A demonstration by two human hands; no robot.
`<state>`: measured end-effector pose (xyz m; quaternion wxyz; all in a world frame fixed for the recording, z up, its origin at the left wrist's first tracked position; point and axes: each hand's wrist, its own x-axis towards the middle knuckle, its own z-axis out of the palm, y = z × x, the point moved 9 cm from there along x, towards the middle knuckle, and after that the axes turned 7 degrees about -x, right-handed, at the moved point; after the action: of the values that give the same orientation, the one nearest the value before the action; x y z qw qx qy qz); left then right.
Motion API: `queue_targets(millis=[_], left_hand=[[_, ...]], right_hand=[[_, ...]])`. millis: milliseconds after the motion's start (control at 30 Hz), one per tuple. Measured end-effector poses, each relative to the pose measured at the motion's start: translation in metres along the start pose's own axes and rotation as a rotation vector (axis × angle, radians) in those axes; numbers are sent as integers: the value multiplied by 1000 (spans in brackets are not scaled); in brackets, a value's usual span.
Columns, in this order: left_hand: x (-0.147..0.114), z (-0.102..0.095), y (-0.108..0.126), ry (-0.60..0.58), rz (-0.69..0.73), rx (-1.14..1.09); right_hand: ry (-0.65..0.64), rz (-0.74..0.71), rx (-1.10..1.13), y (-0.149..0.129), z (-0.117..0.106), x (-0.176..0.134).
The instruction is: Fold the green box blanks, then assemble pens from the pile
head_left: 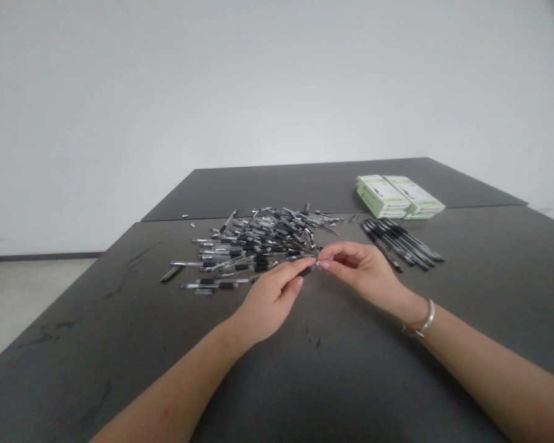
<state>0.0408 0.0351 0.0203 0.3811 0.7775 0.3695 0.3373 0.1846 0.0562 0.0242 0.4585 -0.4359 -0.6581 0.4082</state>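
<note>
My left hand (271, 296) is closed around a gel pen (307, 270) with a black rubber grip, its front end pointing right. At that end, the thumb and forefinger of my right hand (364, 269) pinch a small pale piece, too small to make out clearly. Just beyond my left hand lies a loose heap of pen parts (244, 243), clear barrels with black grips among them. Several pens with dark grips (399, 241) lie side by side in a slanting row beyond my right hand.
Green and white cardboard boxes (401, 200) are stacked at the back right. Small loose pieces and a black stick-like part (170, 274) lie left of the heap. The dark tables (332, 369) meet at a seam, and a pale wall (277, 80) stands behind them.
</note>
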Motion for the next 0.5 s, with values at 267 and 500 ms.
queue_targets(millis=[267,500], left_hand=[[-1,1,0,8,33,64],[-2,1,2,-10,32,114]], right_hand=[[-76,-14,-119,-4,5,-3],[-128,1,-154,-2,8,-4]])
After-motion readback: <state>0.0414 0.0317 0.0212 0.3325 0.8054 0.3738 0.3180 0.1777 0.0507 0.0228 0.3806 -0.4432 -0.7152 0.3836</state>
